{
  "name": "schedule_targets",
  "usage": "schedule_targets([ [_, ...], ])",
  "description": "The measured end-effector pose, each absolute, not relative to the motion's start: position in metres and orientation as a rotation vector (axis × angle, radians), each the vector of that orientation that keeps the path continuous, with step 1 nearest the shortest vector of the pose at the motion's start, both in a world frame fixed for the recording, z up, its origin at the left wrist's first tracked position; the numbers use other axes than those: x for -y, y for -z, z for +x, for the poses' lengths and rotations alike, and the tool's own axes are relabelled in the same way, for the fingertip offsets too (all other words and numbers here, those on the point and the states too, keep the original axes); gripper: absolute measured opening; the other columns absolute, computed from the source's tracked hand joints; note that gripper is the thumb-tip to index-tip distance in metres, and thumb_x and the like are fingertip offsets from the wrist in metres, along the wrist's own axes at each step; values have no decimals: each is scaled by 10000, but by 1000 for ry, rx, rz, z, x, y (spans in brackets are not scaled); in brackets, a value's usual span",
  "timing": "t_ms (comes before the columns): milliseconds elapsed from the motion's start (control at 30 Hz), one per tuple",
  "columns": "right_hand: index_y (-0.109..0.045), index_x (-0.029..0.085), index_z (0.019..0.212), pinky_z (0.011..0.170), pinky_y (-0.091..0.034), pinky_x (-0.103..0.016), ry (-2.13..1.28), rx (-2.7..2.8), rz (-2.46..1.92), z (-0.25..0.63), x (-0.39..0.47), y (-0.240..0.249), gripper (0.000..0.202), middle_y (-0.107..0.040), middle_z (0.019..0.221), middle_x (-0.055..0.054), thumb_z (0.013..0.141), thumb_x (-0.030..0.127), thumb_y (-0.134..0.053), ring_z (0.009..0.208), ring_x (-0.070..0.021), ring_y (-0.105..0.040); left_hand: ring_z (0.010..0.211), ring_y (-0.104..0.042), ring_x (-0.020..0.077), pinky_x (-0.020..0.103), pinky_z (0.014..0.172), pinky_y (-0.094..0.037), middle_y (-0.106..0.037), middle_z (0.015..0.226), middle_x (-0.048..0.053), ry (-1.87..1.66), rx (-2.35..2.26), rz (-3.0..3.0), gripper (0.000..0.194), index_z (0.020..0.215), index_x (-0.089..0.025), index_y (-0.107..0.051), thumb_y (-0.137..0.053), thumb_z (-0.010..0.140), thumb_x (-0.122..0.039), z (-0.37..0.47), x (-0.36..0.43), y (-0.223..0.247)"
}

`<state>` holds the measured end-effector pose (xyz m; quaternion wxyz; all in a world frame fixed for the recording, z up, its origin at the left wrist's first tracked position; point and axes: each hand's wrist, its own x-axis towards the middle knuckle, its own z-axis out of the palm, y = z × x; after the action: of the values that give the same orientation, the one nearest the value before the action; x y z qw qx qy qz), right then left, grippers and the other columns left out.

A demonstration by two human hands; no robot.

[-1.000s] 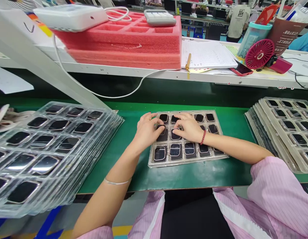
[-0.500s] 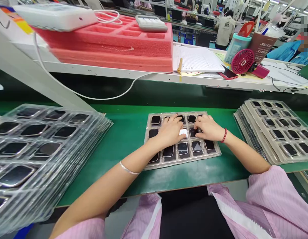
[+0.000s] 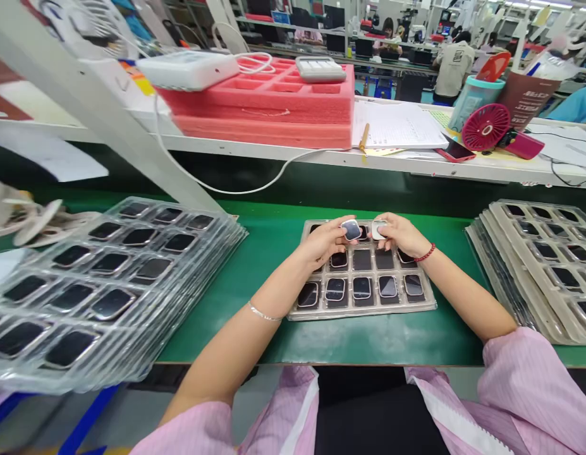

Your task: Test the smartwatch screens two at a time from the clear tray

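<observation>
My left hand (image 3: 320,245) pinches a square smartwatch case (image 3: 351,229) by its edge, its dark glass turned toward me. In my right hand (image 3: 402,234) is a second smartwatch case (image 3: 378,230) showing a pale back. Both are held side by side, slightly apart, above the far part of a clear plastic tray (image 3: 363,310). Rows of dark-glassed cases lie in the tray's wells. Two wells in its middle row hold no case. Part of the far row is hidden by my hands.
Stacks of similar filled trays stand at left (image 3: 145,297) and right (image 3: 501,253) on the green bench (image 3: 255,341). A white shelf (image 3: 397,163) behind carries red foam (image 3: 264,129), papers (image 3: 399,125), a phone (image 3: 456,150) and a pink fan (image 3: 486,127). A slanted post (image 3: 126,133) rises behind the left stack.
Both hands have lifted a smartwatch case from the tray, where they were reaching into the wells. The one at right shows its pale back. The view has turned left.
</observation>
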<state>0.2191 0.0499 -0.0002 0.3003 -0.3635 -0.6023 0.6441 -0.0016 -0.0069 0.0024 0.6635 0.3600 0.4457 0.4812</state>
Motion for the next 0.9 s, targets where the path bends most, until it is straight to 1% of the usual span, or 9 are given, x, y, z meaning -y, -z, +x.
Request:
schedule_targets([
  [33,-563,172,1074,455,-540,-188,-1738,1490,-958,218,-53,3,267,-744,938,-74,844,246,-677,593,-119,-687,752,-709,161,213,556,-441,-749,964,88,-1088,-987,803,473,1269,-190,-633,-701,801,-207,-3,7,-1],
  [133,-597,200,1231,583,-624,-220,-1828,1288,-897,215,-57,7,350,-731,1110,-85,887,221,-654,780,-146,-744,714,-697,148,198,530,-421,-728,858,59,-1074,-942,802,565,1347,-204,-600,-739,800,-235,-5,10,2],
  [233,-585,230,1308,630,-641,-234,-1961,1210,-812,213,-54,6,431,-735,1078,-60,887,177,-659,831,-154,-750,684,-682,135,187,510,-403,-687,800,22,-1087,-902,811,660,1399,-226,-552,-782,784,-301,-8,13,2],
  [367,-655,201,1210,602,-633,-202,-2091,1188,-708,211,-51,5,409,-732,972,-41,819,217,-774,758,-130,-729,651,-658,119,193,518,-421,-689,833,24,-1107,-904,844,700,1392,-219,-526,-798,770,-390,-12,15,1],
  [467,-700,146,1073,583,-624,-178,-2121,1255,-655,212,-52,5,378,-722,870,-39,756,292,-846,658,-99,-689,590,-631,107,194,508,-432,-677,775,9,-1102,-923,885,703,1347,-195,-536,-821,743,-416,-12,14,1],
  [533,-703,137,1043,579,-624,-172,-2122,1287,-644,212,-52,6,409,-707,794,-22,718,316,-876,607,-86,-667,578,-635,109,201,512,-456,-683,777,14,-1093,-940,913,671,1297,-186,-561,-832,729,-421,-10,15,1],
  [633,-697,152,1061,588,-633,-183,-2065,1301,-679,210,-50,7,390,-720,871,-39,744,318,-854,665,-106,-697,678,-692,151,222,556,-507,-711,870,62,-1070,-980,969,570,1211,-164,-621,-813,744,-430,-7,16,1],
  [767,-653,179,1173,613,-638,-194,-1917,1354,-802,207,-49,11,306,-703,1048,-70,873,220,-691,846,-156,-745,865,-708,200,252,630,-544,-712,1050,93,-1087,-1055,1098,481,1205,-174,-645,-761,767,-334,-3,17,4],
  [900,-584,197,1283,656,-638,-212,-1781,1541,-827,205,-48,18,449,-699,991,-42,848,82,-593,827,-140,-738,882,-700,207,247,623,-523,-713,1021,81,-1088,-1092,1203,549,1235,-164,-598,-715,699,-179,-2,17,9],
])
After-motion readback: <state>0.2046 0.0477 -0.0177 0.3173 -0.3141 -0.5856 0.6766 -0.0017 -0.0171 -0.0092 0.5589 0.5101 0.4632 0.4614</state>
